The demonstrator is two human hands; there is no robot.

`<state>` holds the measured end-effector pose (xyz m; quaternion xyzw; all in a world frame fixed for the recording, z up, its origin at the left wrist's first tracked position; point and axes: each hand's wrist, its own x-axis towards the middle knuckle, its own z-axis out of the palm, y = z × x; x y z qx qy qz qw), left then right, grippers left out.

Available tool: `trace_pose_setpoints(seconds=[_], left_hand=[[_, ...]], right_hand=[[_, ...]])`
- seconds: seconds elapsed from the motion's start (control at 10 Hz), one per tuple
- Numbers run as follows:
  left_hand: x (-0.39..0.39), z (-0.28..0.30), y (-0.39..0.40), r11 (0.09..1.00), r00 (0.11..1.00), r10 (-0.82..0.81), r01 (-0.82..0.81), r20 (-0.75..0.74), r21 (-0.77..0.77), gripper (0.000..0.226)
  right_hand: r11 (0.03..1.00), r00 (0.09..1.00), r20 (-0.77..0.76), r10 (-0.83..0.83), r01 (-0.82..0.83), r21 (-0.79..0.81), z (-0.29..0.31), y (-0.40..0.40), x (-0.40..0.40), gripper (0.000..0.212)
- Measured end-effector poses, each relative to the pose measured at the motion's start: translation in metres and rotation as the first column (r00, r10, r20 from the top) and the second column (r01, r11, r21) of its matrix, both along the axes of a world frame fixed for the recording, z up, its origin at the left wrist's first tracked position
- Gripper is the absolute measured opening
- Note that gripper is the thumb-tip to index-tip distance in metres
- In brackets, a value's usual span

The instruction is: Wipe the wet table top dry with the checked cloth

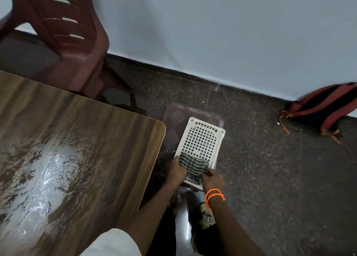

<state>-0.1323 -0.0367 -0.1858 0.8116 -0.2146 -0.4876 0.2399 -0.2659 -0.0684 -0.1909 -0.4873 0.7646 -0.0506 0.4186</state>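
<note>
Both hands, left hand [176,170] and right hand [212,179], grip one crumpled green-and-white checked cloth [193,166] between them on one white perforated plastic tray [201,140], right of one wet wood-grain table top [77,140].

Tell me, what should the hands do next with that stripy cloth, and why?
Probably lift the checked cloth up and carry it over to the table top. Both the left hand and the right hand hold it down on the white perforated tray on the floor, while water shines on the table, not yet wiped.
</note>
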Motion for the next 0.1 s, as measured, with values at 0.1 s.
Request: trace_pose_setpoints(seconds=[0.1], left_hand=[[0.0016,0.0103,0.0029,0.999,1.0,0.019,-0.02,-0.009,-0.049,0.029]], right_hand=[[0.999,0.999,0.01,0.037,-0.037,-0.027,0.0008,-0.0015,-0.0053,0.037]])
